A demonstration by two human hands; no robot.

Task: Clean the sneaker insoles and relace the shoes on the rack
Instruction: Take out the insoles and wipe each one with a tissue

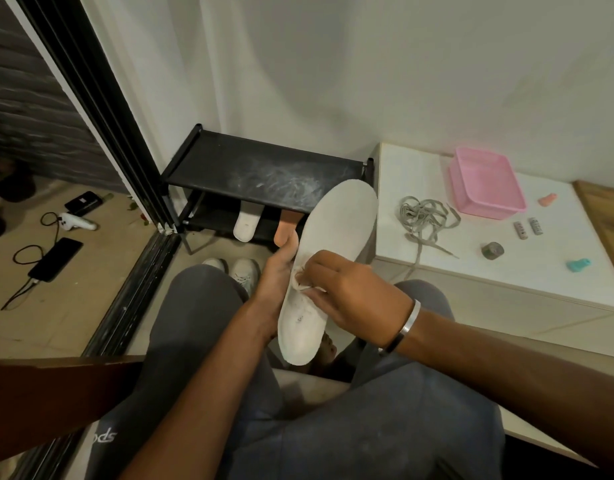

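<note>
Grey cotton trouser knees [201, 306] fill the foreground, and above them both hands work a long, flat, off-white foam insole [328, 258], smudged near its heel end. Left hand [276, 282] cups its edge, its grip curled round the rim, thumb up along the side. Right hand [347, 292], with a smooth metal bangle [411, 322] on the wrist, pinches a small crumpled whitish cloth [304, 280] against the insole's middle. Beyond stands a black metal shoe rack [260, 168], its top shelf dusty, two more insoles [245, 225] leaning inside. Pale sneakers [243, 271] sit on the floor. On the white desk [420, 168] lie tangled grey flat laces [425, 216] beside a pink plastic basket [485, 185].
</note>
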